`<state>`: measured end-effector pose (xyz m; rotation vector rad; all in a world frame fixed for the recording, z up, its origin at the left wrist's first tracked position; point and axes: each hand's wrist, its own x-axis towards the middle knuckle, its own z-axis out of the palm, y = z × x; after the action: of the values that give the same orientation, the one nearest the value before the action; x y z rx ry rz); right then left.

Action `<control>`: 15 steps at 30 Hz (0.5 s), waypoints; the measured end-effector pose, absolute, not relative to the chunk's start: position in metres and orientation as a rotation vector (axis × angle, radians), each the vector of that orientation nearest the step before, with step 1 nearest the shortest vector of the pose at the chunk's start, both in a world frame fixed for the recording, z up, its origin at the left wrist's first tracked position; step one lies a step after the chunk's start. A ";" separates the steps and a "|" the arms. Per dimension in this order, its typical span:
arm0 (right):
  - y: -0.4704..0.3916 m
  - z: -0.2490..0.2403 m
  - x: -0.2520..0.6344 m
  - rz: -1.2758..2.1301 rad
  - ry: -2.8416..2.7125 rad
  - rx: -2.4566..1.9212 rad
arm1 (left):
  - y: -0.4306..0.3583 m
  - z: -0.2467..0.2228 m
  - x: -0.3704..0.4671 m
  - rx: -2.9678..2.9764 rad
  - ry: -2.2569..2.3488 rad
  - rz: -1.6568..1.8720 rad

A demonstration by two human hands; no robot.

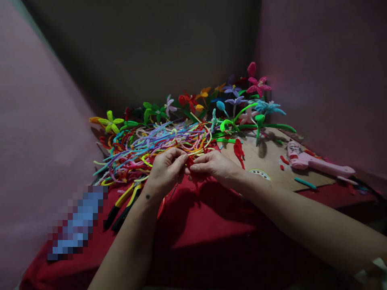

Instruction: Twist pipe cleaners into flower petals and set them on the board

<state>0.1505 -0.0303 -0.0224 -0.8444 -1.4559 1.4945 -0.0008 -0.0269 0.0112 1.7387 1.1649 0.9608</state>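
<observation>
My left hand (169, 168) and my right hand (211, 166) meet near the middle of the view, fingertips pinched close together on a small red fuzzy piece (189, 162). A thin dark stem points down from between them. Just behind the hands lies a tangled heap of colourful pipe cleaners (169, 135). A separate red fuzzy piece (238, 151) rests on a brown board (272, 165) to the right of my right hand. The fingers hide part of the held piece.
Pliers with yellow and black handles (122, 201) lie left of my left forearm on the red cloth (211, 225). A pink glue gun (317, 161) sits on the board. Fuzzy flowers (189, 100) stand along the back. A pixelated blue object (81, 221) is at the left.
</observation>
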 end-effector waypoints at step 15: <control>-0.034 -0.020 0.148 1.570 -1.429 -0.889 | -0.024 0.010 -0.003 1.736 1.146 0.894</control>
<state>0.1479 -0.0338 -0.0200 -0.8885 -1.4291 1.5701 -0.0034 -0.0242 0.0101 1.7359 1.1461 0.8942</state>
